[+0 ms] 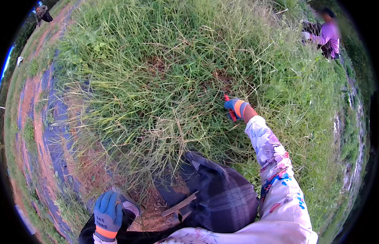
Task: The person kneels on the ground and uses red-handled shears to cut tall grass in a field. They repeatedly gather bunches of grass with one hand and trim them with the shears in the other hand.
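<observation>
My right hand [236, 109], in a blue and orange work glove, reaches forward into tall grass [183, 91]. It is closed on a red-handled tool [226, 98]; the tool's working end is hidden in the grass, so its kind cannot be told. My left hand [108, 210], in a matching glove, rests near my left knee beside my shoe [130, 205], its fingers bent slightly, with nothing seen in it. Cut or bent dry stems hang over the ground in front of my feet.
Strips of dark ground sheet [55, 131] and reddish soil lie at the left. A wooden piece [180, 204] is between my legs. Another person [328, 35] sits in the grass at the upper right; a further person [43, 13] stands bent far off at the upper left.
</observation>
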`<control>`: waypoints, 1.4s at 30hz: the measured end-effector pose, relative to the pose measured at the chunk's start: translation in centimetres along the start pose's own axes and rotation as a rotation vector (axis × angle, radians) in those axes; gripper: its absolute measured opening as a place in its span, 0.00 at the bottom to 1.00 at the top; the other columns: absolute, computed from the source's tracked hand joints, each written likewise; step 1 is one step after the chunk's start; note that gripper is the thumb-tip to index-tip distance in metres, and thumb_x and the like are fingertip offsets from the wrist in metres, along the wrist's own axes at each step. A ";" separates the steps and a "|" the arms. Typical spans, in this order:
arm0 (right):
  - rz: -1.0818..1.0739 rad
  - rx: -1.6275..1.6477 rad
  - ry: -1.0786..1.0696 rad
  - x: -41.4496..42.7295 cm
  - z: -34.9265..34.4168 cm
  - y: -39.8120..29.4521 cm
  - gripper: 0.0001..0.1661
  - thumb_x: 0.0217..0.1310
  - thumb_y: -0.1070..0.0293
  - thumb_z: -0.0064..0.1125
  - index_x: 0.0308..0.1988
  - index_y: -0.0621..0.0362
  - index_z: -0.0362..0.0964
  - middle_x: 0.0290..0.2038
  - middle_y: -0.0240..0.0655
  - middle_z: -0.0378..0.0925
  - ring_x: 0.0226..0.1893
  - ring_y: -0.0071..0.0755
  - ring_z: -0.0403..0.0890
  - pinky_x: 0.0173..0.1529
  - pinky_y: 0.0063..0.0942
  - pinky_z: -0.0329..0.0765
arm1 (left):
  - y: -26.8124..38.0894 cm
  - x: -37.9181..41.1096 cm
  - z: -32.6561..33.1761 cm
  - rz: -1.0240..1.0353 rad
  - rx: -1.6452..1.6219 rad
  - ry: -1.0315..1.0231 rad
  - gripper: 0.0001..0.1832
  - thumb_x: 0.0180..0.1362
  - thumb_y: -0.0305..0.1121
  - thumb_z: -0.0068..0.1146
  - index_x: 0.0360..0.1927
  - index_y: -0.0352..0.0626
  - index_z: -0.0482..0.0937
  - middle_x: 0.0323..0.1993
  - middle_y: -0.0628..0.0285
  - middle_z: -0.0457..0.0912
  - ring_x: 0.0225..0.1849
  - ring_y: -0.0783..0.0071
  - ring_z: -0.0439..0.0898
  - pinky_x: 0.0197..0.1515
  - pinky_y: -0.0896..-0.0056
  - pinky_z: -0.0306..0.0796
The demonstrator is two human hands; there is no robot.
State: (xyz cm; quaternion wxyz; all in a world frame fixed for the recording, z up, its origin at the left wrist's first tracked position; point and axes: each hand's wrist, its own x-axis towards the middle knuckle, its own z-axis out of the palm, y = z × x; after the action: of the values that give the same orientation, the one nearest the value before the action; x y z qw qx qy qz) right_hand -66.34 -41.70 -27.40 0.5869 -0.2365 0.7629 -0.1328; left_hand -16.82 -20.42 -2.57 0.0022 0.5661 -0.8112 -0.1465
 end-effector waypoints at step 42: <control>-0.280 0.009 0.232 6.1 2.6 4.3 0.05 0.48 0.70 0.53 0.23 0.59 0.67 0.12 0.30 0.64 0.10 0.27 0.63 0.14 0.25 0.58 | -0.6 1.7 1.8 0.107 -0.178 -0.051 0.13 0.43 0.27 0.52 0.35 0.35 0.74 0.35 0.52 0.74 0.36 0.53 0.73 0.40 0.61 0.68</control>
State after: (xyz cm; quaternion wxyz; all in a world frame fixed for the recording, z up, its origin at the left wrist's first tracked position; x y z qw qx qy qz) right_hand -65.97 -41.00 -35.24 0.4719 -0.3212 0.7843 -0.2429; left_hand -17.13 -21.78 -4.70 0.0396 0.5158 -0.8238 -0.2318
